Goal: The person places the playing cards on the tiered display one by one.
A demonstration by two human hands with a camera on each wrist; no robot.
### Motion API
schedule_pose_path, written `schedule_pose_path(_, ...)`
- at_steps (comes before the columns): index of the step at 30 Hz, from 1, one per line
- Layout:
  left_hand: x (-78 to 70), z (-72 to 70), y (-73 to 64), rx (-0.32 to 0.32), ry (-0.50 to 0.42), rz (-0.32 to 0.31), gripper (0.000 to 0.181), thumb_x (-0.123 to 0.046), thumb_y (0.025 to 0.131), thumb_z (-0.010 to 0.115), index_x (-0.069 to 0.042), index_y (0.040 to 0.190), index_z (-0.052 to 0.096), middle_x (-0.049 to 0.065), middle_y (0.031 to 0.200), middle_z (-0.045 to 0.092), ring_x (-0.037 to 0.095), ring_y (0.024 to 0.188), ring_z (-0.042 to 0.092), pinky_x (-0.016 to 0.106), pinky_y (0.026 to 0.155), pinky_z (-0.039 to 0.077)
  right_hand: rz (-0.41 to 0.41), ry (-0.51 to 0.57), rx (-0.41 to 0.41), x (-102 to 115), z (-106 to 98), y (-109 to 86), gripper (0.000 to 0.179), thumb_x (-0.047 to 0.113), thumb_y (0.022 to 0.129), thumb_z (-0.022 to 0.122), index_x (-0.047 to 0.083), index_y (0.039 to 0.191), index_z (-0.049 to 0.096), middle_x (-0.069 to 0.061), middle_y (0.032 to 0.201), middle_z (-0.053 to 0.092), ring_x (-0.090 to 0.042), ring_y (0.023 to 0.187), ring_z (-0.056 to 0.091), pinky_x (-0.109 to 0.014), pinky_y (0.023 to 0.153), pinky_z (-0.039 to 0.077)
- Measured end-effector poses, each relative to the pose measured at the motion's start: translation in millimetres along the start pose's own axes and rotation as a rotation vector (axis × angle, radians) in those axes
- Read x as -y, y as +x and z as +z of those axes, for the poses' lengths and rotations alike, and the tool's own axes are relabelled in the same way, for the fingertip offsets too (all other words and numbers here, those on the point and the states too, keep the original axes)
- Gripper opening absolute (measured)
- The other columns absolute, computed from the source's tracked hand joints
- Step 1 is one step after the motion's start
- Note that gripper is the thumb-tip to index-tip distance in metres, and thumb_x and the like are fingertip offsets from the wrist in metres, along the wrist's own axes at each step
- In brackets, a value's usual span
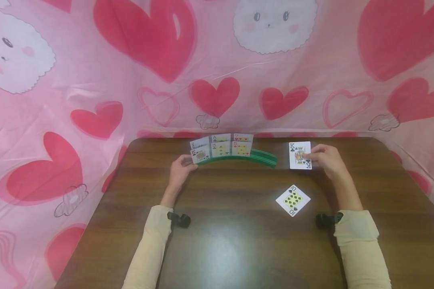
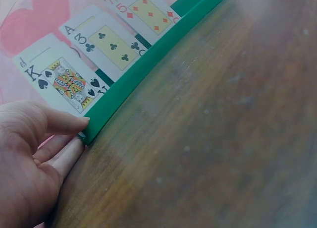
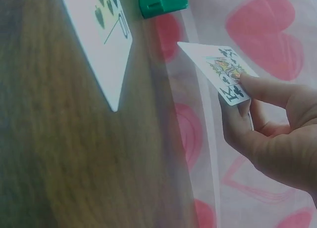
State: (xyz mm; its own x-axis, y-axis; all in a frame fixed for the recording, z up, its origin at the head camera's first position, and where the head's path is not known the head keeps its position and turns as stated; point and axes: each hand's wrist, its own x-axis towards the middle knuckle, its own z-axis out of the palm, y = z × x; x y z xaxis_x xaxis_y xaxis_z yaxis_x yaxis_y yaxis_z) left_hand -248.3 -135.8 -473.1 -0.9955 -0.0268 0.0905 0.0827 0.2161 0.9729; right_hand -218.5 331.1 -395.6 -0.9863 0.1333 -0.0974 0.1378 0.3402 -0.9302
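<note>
A curved green card holder (image 1: pixel 264 157) stands near the table's far edge. In its front row are a king of spades (image 2: pixel 64 84), a three of clubs (image 2: pixel 111 47) and a five of diamonds (image 2: pixel 148 12). Behind them, partly covered, show an ace (image 1: pixel 221 137), a red seven (image 1: pixel 243 137) and another card at left. My left hand (image 2: pixel 29 143) pinches the holder's left end, thumb in front. Right of the holder, my right hand (image 1: pixel 327 159) holds a king of clubs (image 1: pixel 297 155) by its side, face toward me. A ten of spades (image 1: pixel 293 200) lies face up nearer to me.
Under everything is a brown wooden table (image 1: pixel 224 224) with rounded far corners. A pink curtain (image 1: pixel 253 68) with hearts hangs right behind and around it. Each wrist carries a black strapped camera, the left camera (image 1: pixel 181 220) and the right camera (image 1: pixel 325 220).
</note>
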Motion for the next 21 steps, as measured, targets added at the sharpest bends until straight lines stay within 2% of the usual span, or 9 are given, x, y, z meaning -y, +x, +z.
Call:
schedule_pose_path(6, 0.3, 0.8, 0.5, -0.012, 0.013, -0.004, 0.028, -0.008, 0.08, 0.069, -0.007, 0.107, 0.06, 0.009, 0.111, 0.062, 0.022, 0.106, 0.057, 0.039, 0.089, 0.044, -0.007, 0.015, -0.027, 4.1, -0.6, -0.3, 0.039, 0.022, 0.08, 0.072, -0.005, 0.095, 0.049, -0.006, 0.088, 0.055, -0.013, 0.074, 0.06, -0.026, 0.068, 0.051)
schedule_pose_path(11, 0.8, 0.9, 0.9, -0.021, 0.009, 0.009, 0.028, -0.006, 0.079, 0.069, -0.005, 0.106, 0.061, 0.01, 0.111, 0.062, 0.023, 0.105, 0.057, 0.041, 0.088, 0.045, -0.02, 0.106, -0.043, 12.4, 2.7, -0.3, 0.043, 0.024, 0.079, 0.072, -0.006, 0.1, 0.049, -0.002, 0.088, 0.059, -0.013, 0.076, 0.062, -0.025, 0.07, 0.052)
schedule_pose_path(17, 0.9, 1.2, 0.9, -0.021, 0.018, 0.004, 0.027, -0.007, 0.08, 0.069, -0.007, 0.105, 0.061, 0.009, 0.11, 0.062, 0.022, 0.105, 0.057, 0.04, 0.088, 0.045, -0.029, 0.253, -0.069, 24.8, 10.8, 0.2, 0.031, 0.019, 0.076, 0.075, -0.002, 0.092, 0.058, -0.002, 0.083, 0.062, -0.016, 0.073, 0.064, -0.027, 0.068, 0.052)
schedule_pose_path(21, -0.5, 1.3, 1.0, -0.021, 0.009, 0.008, 0.026, -0.006, 0.08, 0.069, -0.007, 0.104, 0.061, 0.008, 0.109, 0.062, 0.021, 0.104, 0.058, 0.039, 0.087, 0.045, -0.015, 0.286, -0.069, 29.6, 14.2, 0.8, 0.021, 0.018, 0.074, 0.077, 0.005, 0.085, 0.064, -0.002, 0.083, 0.062, -0.016, 0.073, 0.064, -0.028, 0.068, 0.053)
